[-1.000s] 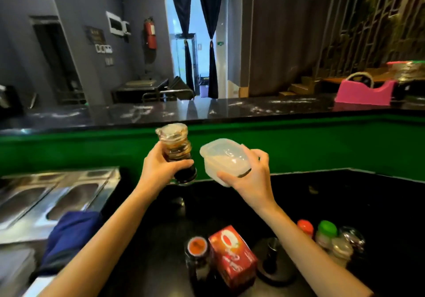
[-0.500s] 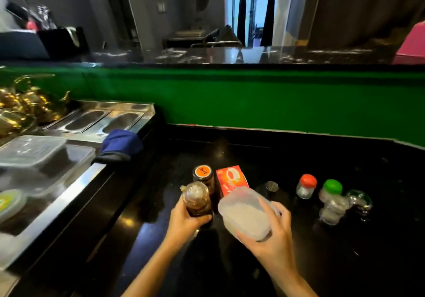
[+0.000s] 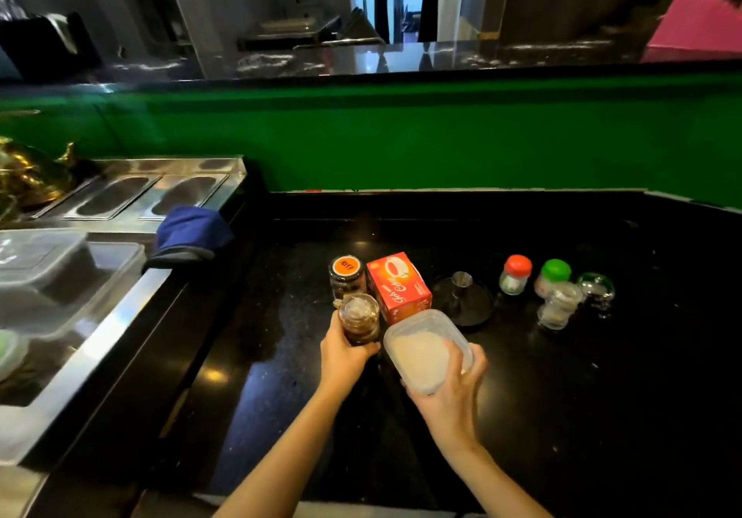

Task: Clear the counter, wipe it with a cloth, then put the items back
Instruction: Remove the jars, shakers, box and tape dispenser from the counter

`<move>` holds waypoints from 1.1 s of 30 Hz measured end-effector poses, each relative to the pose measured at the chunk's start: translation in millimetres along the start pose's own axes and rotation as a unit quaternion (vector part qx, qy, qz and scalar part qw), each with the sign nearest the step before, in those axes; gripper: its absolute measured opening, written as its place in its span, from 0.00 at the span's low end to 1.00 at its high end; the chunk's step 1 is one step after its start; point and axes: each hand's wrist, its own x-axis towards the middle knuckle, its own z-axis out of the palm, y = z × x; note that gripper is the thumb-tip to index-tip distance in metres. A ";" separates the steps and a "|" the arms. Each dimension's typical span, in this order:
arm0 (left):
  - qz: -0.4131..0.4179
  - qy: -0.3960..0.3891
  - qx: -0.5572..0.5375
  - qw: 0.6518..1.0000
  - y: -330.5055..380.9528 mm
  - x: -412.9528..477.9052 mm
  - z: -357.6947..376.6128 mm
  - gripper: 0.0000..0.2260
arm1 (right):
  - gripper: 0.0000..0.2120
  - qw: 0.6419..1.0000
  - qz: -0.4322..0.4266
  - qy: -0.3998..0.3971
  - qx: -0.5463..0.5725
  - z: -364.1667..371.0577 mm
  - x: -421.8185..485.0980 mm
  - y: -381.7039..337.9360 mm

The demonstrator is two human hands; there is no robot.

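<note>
Glass jar, plastic tub, lowered beside red box

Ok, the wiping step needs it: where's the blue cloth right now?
In the head view the blue cloth lies at left on the corner of the steel unit, beside the black counter, up and left of the orange-lidded jar.

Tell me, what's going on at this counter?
A person is standing at a black counter with something in each hand. The left hand grips a small glass jar of dark stuff, and the right hand holds a clear plastic tub with white contents. Both are close to a red box and an orange-lidded jar standing on the counter. A blue cloth lies on the steel unit to the left.
</note>
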 end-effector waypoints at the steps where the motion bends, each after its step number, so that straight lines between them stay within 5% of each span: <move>1: 0.001 -0.005 0.005 1.000 -0.2 0.9 -0.4 0.30 | 0.48 1.000 0.005 -0.002 0.000 -0.4 0.1 -1.5; 7: -0.020 -0.033 0.042 0.998 -0.6 -8.6 -3.3 0.34 | 0.49 0.994 -0.016 -0.106 -0.037 -20.8 -1.9 19.7; 9: -0.035 0.029 0.050 0.998 -3.5 -22.8 -3.7 0.33 | 0.50 0.989 0.017 -0.144 0.019 -29.7 -3.8 25.1; 13: 0.002 0.153 0.022 0.988 0.2 -76.7 12.8 0.19 | 0.43 0.986 0.117 -0.055 0.108 -44.5 -7.5 27.3; 17: 0.119 -0.010 0.016 0.993 27.2 -114.7 55.5 0.16 | 0.30 0.989 0.127 -0.012 0.073 -66.3 6.5 32.5; 21: 0.256 -0.139 0.104 0.951 65.5 -77.0 95.5 0.14 | 0.19 0.991 0.127 0.012 0.024 -98.3 41.0 42.3; 25: 0.335 -0.188 0.145 0.912 123.0 -23.2 139.4 0.08 | 0.11 0.996 0.071 0.055 -0.016 -145.5 89.5 58.7; 33: 0.468 -0.210 0.196 0.836 290.1 41.0 254.4 0.11 | 0.10 0.989 -0.020 0.097 -0.109 -287.4 221.5 95.2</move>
